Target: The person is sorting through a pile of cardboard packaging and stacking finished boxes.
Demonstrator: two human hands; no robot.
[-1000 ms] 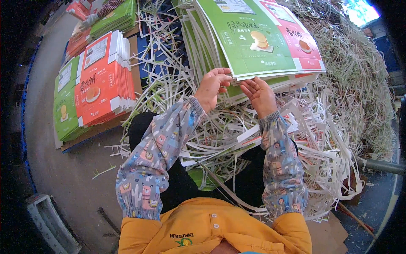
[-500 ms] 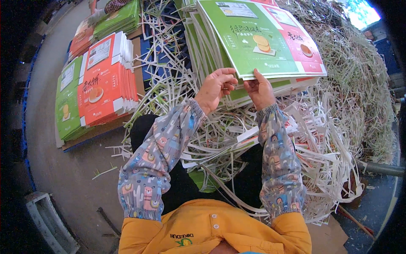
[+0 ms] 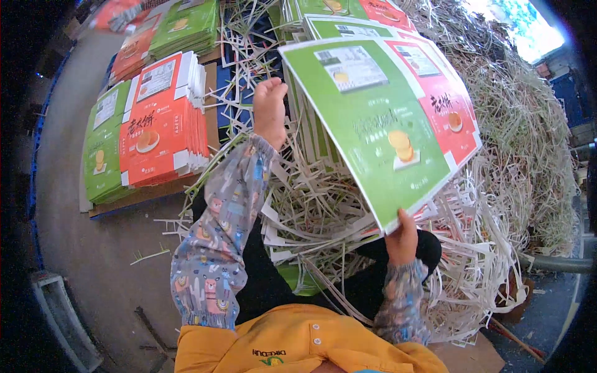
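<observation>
A large printed cardboard sheet [image 3: 348, 105], green on the left and red-orange on the right, is lifted at its near end and tilted above a stack of similar sheets [image 3: 320, 25]. My right hand [image 3: 402, 239] pinches its near edge close to the left corner, thumb on top. To the left of the sheet, apart from it, my left hand [image 3: 270, 115] is raised with its fingers curled in, and nothing shows in it. Patterned sleeve covers wrap both forearms. The lifted sheet hides much of the stack below.
Neat piles of green cartons [image 3: 102, 143] and red cartons [image 3: 163, 124] stand on a pallet at left. Paper trimmings [image 3: 485, 242] cover my lap's surroundings and heap up at right. At far left a co-worker's sleeved arm [image 3: 127, 17] reaches over a red sheet. A metal frame [image 3: 65, 317] lies lower left.
My right hand has drawn the sheet's near edge toward me and lifted it off the stack. My left hand has left the sheet's edge, moving left and away. The co-worker's arm has shifted left.
</observation>
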